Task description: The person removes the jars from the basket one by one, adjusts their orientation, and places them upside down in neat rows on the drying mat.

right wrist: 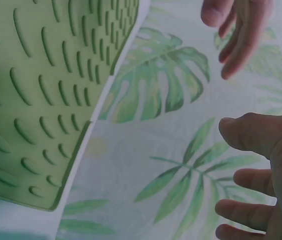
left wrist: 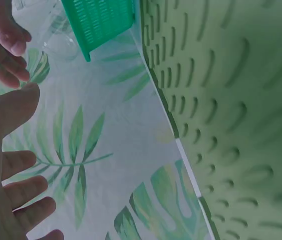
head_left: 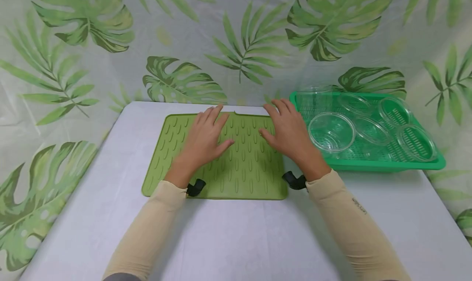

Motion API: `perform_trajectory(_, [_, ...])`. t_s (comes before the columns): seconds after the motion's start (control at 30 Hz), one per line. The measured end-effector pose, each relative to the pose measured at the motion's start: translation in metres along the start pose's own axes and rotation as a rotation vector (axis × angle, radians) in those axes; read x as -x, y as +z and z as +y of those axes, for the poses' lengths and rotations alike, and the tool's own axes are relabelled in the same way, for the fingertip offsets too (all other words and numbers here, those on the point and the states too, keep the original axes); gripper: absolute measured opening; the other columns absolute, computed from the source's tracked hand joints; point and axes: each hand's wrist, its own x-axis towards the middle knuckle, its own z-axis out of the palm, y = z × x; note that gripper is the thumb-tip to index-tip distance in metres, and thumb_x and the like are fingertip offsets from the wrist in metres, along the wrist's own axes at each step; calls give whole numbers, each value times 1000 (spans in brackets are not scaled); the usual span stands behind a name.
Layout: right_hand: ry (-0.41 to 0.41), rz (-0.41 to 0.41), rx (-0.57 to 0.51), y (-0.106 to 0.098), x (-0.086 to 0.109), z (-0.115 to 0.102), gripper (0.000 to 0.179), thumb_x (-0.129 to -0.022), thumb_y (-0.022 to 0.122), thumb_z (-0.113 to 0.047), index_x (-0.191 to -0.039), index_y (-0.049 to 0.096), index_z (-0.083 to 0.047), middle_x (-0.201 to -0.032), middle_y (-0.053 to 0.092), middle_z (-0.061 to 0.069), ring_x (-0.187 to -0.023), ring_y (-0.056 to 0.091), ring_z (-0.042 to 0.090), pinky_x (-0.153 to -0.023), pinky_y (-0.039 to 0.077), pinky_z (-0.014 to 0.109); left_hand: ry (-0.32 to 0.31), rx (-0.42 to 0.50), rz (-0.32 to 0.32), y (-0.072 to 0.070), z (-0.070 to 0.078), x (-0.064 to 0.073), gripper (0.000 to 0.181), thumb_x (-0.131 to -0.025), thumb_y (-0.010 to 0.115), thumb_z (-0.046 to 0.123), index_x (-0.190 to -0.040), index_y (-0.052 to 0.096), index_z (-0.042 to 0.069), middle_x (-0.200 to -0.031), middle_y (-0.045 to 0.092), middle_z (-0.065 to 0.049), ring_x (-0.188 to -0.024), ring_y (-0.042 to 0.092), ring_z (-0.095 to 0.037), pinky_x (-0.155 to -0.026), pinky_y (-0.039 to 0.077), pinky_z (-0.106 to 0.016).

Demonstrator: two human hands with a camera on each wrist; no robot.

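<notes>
A green ridged drying mat (head_left: 239,170) lies flat on the white table. Over its left half my left hand (head_left: 204,139) hovers with fingers spread and nothing in it. My right hand (head_left: 291,133) is held above the mat's right edge, fingers loosely extended, also holding nothing. In the left wrist view, the left hand (left wrist: 6,165) shows its thumb and fingertips apart, with the mat (left wrist: 230,100) below. The right wrist view has the right hand (right wrist: 265,175) likewise relaxed beside the mat (right wrist: 41,100).
A green plastic basket (head_left: 387,165) stands at the right, close to the right hand. Several clear round containers lie in it, among them a wide one (head_left: 332,131) at its left. A leaf-patterned curtain (head_left: 250,35) hangs behind the white table (head_left: 236,240).
</notes>
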Motion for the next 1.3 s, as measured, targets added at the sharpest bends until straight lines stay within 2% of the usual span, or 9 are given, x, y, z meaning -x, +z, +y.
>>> perform_trajectory(0.17, [-41,-5,-13,-8,3,-2,61,-90,72,-32,-141,51,-6,-147,47,22,-140,39,41,-100,46,63,50,23,-17,-5,-9,14,71,-89,73,42,-144,48,4,-154,42,-22,-143,39,-40,-119,34,-54])
perform_trajectory(0.37, [-130,-33,-2,-23,12,0,65,-89,74,-29,-142,49,-2,-146,48,24,-138,40,42,-104,45,60,78,25,-53,-13,-22,36,72,-88,74,41,-143,49,2,-153,42,-23,-143,39,-41,-120,32,-54])
perform_trajectory(0.5, [-180,-10,19,-35,22,6,65,-87,76,-27,-140,50,-1,-142,50,25,-135,43,43,-106,44,58,84,31,-71,-18,-32,53,73,-86,76,40,-142,49,0,-152,42,-24,-141,40,-42,-119,33,-55])
perform_trajectory(0.67, [-215,16,90,-46,32,15,62,-86,76,-26,-137,52,0,-140,52,25,-132,46,42,-100,48,59,71,-12,-95,-22,-43,70,74,-86,74,43,-141,50,0,-152,42,-24,-141,40,-44,-117,34,-55])
perform_trajectory(0.87, [-225,22,118,-53,39,24,63,-84,78,-25,-136,53,1,-139,53,26,-131,46,43,-99,48,59,56,-38,-110,-21,-52,85,73,-85,75,43,-139,52,0,-150,44,-24,-140,40,-44,-116,35,-56])
perform_trajectory(1.0, [-222,48,137,-61,43,30,63,-83,79,-24,-135,54,1,-137,54,25,-129,48,43,-93,50,60,40,-32,-127,-21,-58,93,74,-85,75,43,-140,51,1,-151,44,-23,-139,41,-44,-110,41,-58])
perform_trajectory(1.17, [-181,86,142,-78,48,39,65,-81,80,-21,-137,54,-2,-138,54,23,-130,47,42,-85,50,64,-4,-13,-187,-21,-70,106,75,-84,75,42,-141,50,1,-152,43,-23,-138,43,-44,-98,48,-62])
perform_trajectory(1.3, [-170,119,143,-91,53,51,66,-79,81,-19,-136,54,0,-137,55,25,-129,47,44,-87,49,64,-32,17,-254,-19,-81,119,75,-84,75,41,-142,49,0,-151,43,-25,-137,44,-45,-98,47,-62])
